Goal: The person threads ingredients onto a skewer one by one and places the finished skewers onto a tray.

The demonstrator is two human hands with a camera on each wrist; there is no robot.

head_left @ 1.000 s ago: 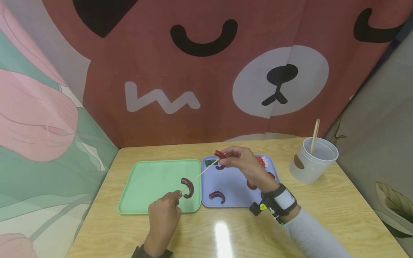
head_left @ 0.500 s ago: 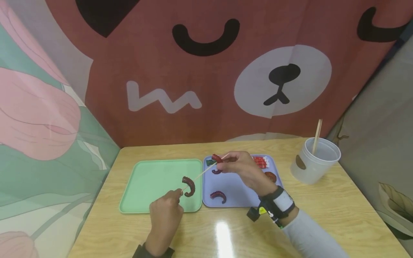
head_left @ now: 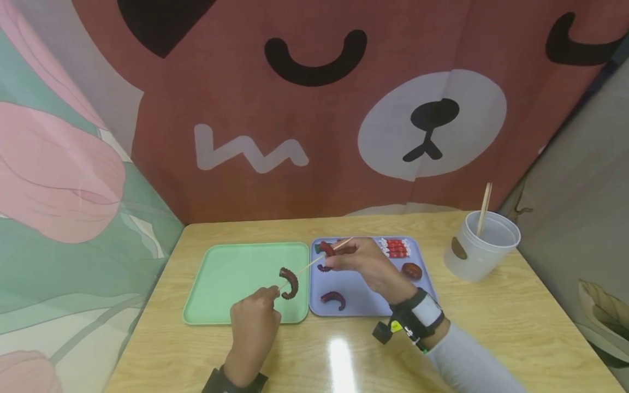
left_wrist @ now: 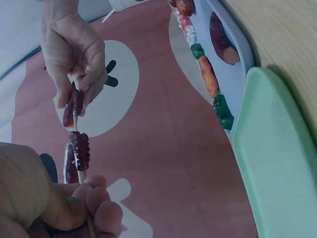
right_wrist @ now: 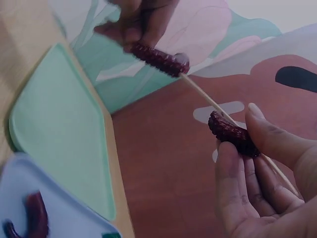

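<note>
My left hand [head_left: 255, 316] grips the lower end of a thin wooden skewer [head_left: 308, 266], which slants up to the right. A dark red octopus tentacle [head_left: 291, 283], curled and toy-like, is threaded on it just above the left fingers. With thumb and fingers, my right hand [head_left: 371, 266] pinches a second tentacle [head_left: 326, 249] farther up; in the right wrist view the skewer [right_wrist: 200, 92] runs through both, and its tip emerges past this tentacle [right_wrist: 233, 134]. A loose tentacle [head_left: 334, 299] lies below on the purple tray [head_left: 363, 305].
A green tray [head_left: 241, 284] adjoins the purple tray on the left. The purple tray also bears red-and-white pieces [head_left: 395, 248], a brown-red oval piece [head_left: 411, 271] and green pieces [left_wrist: 223, 111]. At the back right, a translucent bucket [head_left: 469, 262] holds wooden sticks [head_left: 484, 210].
My right hand and the second tentacle have moved down and left along the skewer, closer to the first one. More of the skewer's tip shows beyond it. The left hand has hardly moved.
</note>
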